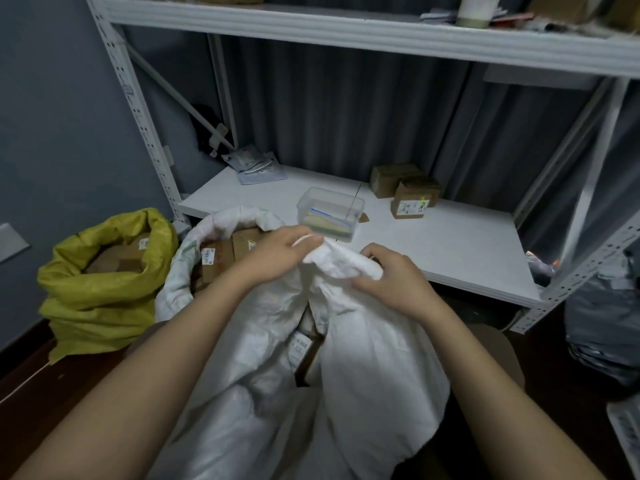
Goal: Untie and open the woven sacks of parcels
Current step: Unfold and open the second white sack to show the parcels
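Front white sack (363,341) stands at six o'clock between the forearms, neck bunched upward toward twelve. Left hand (280,251) pinches the white tie cord (304,239) at the neck's eleven o'clock side, fingers closed on it; right hand (391,278) grips the gathered neck at three o'clock, fingers curled into the fabric. Cord lies nearer the left hand, so the pull likely runs leftward; second white sack (194,258) and yellow sack (104,289) already gape at nine o'clock.
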`<state>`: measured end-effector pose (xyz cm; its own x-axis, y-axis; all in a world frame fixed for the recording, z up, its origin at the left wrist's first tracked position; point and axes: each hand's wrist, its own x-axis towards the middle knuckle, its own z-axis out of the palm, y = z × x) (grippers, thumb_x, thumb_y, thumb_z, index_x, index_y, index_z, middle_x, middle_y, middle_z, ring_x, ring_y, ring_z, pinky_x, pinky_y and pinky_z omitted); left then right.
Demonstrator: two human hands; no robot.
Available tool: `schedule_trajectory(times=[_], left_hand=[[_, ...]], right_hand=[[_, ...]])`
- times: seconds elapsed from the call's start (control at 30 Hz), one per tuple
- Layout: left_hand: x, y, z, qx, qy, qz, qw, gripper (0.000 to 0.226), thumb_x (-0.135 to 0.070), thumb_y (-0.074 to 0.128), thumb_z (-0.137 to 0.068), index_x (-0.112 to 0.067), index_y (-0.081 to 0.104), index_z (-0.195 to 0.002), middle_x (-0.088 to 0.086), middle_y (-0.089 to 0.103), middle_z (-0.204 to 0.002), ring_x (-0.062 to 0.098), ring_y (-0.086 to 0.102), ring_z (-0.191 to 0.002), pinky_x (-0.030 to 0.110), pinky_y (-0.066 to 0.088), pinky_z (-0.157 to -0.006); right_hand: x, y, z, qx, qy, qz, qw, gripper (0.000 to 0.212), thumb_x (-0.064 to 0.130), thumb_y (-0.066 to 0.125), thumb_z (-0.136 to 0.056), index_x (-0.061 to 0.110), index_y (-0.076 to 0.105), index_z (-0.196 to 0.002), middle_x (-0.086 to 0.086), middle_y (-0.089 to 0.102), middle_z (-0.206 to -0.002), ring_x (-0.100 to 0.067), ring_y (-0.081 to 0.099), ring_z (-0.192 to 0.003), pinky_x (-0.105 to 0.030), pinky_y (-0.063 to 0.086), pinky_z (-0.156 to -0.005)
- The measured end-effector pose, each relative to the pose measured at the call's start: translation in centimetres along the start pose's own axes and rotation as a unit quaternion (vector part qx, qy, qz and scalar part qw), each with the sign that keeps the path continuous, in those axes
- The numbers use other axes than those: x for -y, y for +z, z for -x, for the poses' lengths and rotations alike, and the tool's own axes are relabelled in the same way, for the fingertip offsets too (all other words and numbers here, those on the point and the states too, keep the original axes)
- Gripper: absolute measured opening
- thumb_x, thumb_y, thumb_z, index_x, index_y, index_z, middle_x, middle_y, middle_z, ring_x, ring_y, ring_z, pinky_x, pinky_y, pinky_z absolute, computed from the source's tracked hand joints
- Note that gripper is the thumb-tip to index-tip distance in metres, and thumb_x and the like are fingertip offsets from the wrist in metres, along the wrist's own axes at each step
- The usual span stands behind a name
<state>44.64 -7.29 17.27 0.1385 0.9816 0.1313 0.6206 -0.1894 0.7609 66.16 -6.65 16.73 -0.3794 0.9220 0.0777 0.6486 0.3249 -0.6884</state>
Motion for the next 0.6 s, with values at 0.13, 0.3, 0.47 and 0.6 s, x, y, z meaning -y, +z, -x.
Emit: schedule_trajectory(times=[0.13, 0.3, 0.47, 0.6], left_hand=[[-1.2, 0.8, 0.1, 0.004, 0.131, -0.292, 0.947, 0.043, -0.057, 0.038, -0.092, -0.024, 0.053, -0.114, -0.006, 0.054, -0.105, 0.013, 0.047, -0.1, 0.032, 0.038, -0.077], [-1.6, -0.1, -0.6, -0.016, 0.061, -0.066, 0.996, 0.025, -0.035, 0.047, -0.097, -0.033, 0.048, -0.072, -0.015, 0.051, -0.071, 0.012, 0.051, -0.077, 0.021, 0.035, -0.064], [-2.2, 0.2, -0.9, 0.027, 0.139, -0.16, 0.977, 0.036, -0.058, 0.044, -0.089, -0.029, 0.055, -0.108, -0.016, 0.05, -0.093, 0.005, 0.046, -0.091, 0.03, 0.039, -0.077], [-3.0, -0.8, -2.1, -0.035, 0.095, 0.017, 0.995, 0.035, -0.033, 0.047, -0.098, -0.023, 0.052, -0.066, -0.009, 0.048, -0.061, -0.001, 0.046, -0.057, 0.024, 0.036, -0.062]], right_hand=[[0.8, -0.1, -0.7, 0.103, 0.051, -0.255, 0.96, 0.015, 0.011, 0.075, -0.078, 0.015, 0.065, -0.089, 0.004, 0.065, -0.08, -0.006, 0.059, -0.073, -0.022, 0.045, -0.068], [0.7, -0.9, -0.3, 0.031, 0.023, -0.086, 0.996, 0.031, 0.029, 0.078, -0.076, 0.023, 0.06, -0.101, 0.012, 0.064, -0.085, 0.0, 0.059, -0.073, -0.019, 0.044, -0.062], [1.3, -0.7, 0.1, 0.013, 0.041, -0.25, 0.967, 0.019, 0.031, 0.07, -0.083, 0.014, 0.065, -0.09, 0.008, 0.062, -0.07, 0.001, 0.055, -0.059, -0.013, 0.041, -0.055], [1.9, -2.1, 0.8, 0.118, 0.059, -0.258, 0.957, 0.024, 0.032, 0.068, -0.085, 0.022, 0.061, -0.105, 0.007, 0.07, -0.086, -0.005, 0.066, -0.071, -0.015, 0.048, -0.059]])
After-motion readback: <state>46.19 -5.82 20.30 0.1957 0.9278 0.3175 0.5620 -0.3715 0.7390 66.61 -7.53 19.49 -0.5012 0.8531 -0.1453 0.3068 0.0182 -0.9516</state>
